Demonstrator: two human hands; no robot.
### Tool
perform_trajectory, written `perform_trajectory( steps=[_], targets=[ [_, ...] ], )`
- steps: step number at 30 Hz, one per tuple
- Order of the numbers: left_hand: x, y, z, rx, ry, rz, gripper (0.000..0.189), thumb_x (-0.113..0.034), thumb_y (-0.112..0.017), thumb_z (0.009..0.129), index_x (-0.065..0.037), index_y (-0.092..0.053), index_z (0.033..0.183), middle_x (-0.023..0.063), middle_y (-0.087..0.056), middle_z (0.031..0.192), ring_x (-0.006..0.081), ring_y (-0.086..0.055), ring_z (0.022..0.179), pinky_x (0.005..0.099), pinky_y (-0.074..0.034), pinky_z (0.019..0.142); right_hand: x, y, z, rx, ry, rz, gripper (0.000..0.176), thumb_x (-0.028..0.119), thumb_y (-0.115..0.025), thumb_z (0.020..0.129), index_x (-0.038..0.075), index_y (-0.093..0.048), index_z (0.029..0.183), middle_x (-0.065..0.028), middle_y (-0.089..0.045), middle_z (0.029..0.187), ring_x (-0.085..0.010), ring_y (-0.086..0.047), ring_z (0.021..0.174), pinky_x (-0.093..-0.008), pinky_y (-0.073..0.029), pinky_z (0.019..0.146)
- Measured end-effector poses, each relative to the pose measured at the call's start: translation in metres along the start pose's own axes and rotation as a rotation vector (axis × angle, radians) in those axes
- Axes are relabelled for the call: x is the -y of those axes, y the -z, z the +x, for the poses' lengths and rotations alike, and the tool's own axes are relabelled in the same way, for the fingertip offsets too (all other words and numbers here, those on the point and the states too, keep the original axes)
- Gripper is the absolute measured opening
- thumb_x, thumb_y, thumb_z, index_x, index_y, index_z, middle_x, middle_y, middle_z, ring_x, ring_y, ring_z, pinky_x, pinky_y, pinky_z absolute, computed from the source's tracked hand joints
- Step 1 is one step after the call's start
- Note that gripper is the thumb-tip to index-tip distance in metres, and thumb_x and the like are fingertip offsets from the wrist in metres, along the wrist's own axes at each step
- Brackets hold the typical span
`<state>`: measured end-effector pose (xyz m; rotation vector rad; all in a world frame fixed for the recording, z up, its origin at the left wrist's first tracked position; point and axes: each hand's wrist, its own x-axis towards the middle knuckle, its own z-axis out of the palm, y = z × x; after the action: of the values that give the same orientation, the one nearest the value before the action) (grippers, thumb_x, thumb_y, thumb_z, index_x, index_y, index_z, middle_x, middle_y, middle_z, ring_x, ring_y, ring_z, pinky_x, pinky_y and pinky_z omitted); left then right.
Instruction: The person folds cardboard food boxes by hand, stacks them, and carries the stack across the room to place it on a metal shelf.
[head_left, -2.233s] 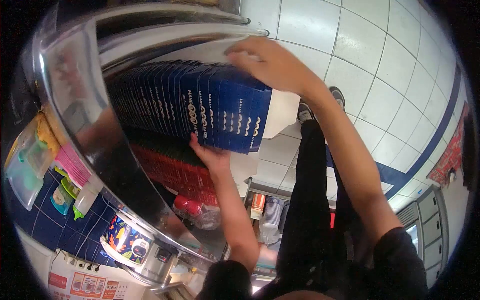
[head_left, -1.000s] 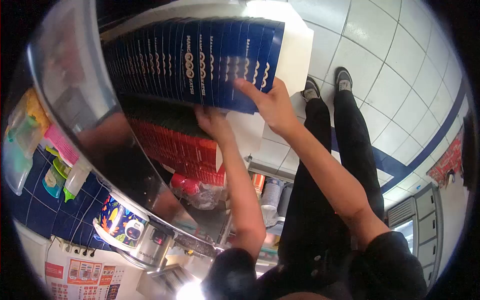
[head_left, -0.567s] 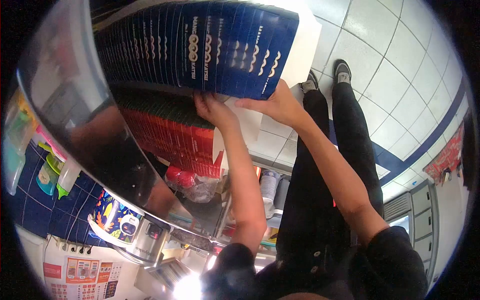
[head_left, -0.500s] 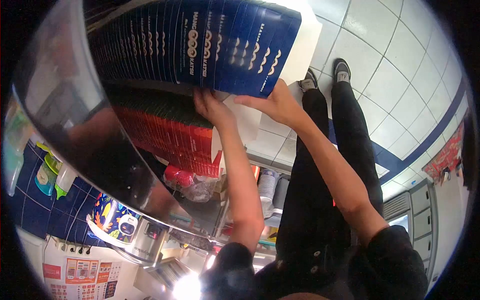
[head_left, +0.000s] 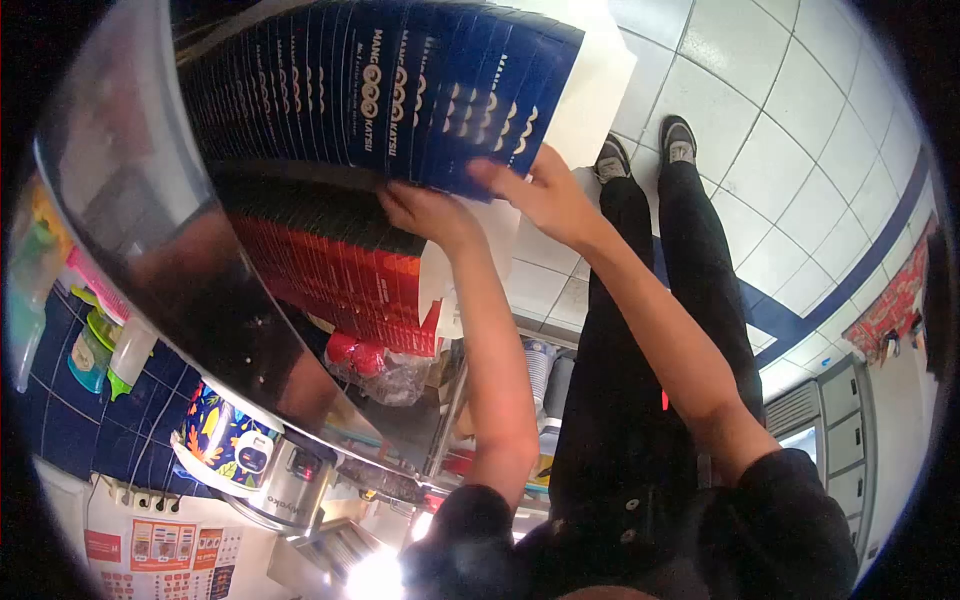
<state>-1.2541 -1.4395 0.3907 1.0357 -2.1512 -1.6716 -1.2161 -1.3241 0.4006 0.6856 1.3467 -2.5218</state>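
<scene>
A long row of blue printed paper cartons (head_left: 385, 100), nested closely together and lettered "MANG KATSU", spans the upper part of the view. My right hand (head_left: 550, 195) grips the near lower corner, its thumb over the printed face and its other fingers partly hidden behind. My left hand (head_left: 435, 213) is at the lower edge, fingers bent in against the blue cartons; their tips are partly hidden. Just below it lies a second row, of red printed cartons (head_left: 350, 270), close to my left wrist.
A shiny metal edge (head_left: 240, 280) curves across the left side. Under the red row are a clear plastic bag (head_left: 398, 378) and stacked cups (head_left: 537, 370). A patterned rice cooker (head_left: 225, 440) stands at lower left. White floor tiles (head_left: 730, 60) lie around my shoes.
The blue row's near end has shifted slightly left. My right thumb has moved up onto the printed face, and my left fingers have slid a little left along the lower edge.
</scene>
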Motion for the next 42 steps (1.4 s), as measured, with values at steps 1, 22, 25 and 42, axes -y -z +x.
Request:
perform_trajectory(
  steps=[1, 22, 25, 42],
  targets=[
    [-0.005, -0.002, 0.001, -0.035, 0.008, 0.008, 0.054, -0.035, -0.044, 0.101, 0.009, -0.053, 0.131, 0.0231, -0.062, 0.125, 0.0297, -0.065, 0.106, 0.0408, -0.053, 0.091, 0.016, -0.005, 0.004, -0.097, -0.044, 0.1, 0.037, 0.029, -0.072, 0.094, -0.001, -0.065, 0.116, -0.0069, -0.07, 0.101, -0.0134, -0.064, 0.092, -0.0321, -0.052, 0.082],
    [-0.041, -0.002, 0.013, 0.054, 0.384, -0.246, 0.107, -0.04, -0.083, 0.08, -0.016, -0.006, 0.15, 0.0259, -0.037, 0.145, 0.0375, -0.056, 0.123, 0.0531, -0.059, 0.095, 0.026, 0.015, -0.003, 0.041, -0.1, -0.105, 0.026, 0.026, -0.061, 0.102, 0.002, -0.069, 0.102, -0.0003, -0.069, 0.087, -0.0082, -0.06, 0.08, -0.0265, -0.05, 0.072],
    [-0.049, -0.011, 0.01, 0.007, 0.372, -0.224, 0.109, -0.039, -0.083, 0.08, -0.015, -0.004, 0.15, 0.0264, -0.035, 0.146, 0.0383, -0.055, 0.125, 0.0552, -0.058, 0.096, 0.084, 0.061, 0.004, -0.209, -0.192, -0.382, 0.033, 0.031, -0.057, 0.102, 0.001, -0.07, 0.096, -0.003, -0.07, 0.085, -0.0097, -0.063, 0.081, -0.027, -0.051, 0.07],
    [-0.035, 0.007, 0.012, 0.074, 0.439, -0.258, 0.109, -0.045, -0.081, 0.08, -0.015, -0.005, 0.153, 0.0208, -0.036, 0.151, 0.0359, -0.052, 0.13, 0.0546, -0.051, 0.104, 0.044, 0.014, 0.176, 0.318, 0.202, -0.842, 0.035, 0.022, -0.051, 0.094, -0.002, -0.07, 0.111, -0.023, -0.069, 0.112, -0.0421, -0.064, 0.104, -0.0448, -0.048, 0.098]
  ],
)
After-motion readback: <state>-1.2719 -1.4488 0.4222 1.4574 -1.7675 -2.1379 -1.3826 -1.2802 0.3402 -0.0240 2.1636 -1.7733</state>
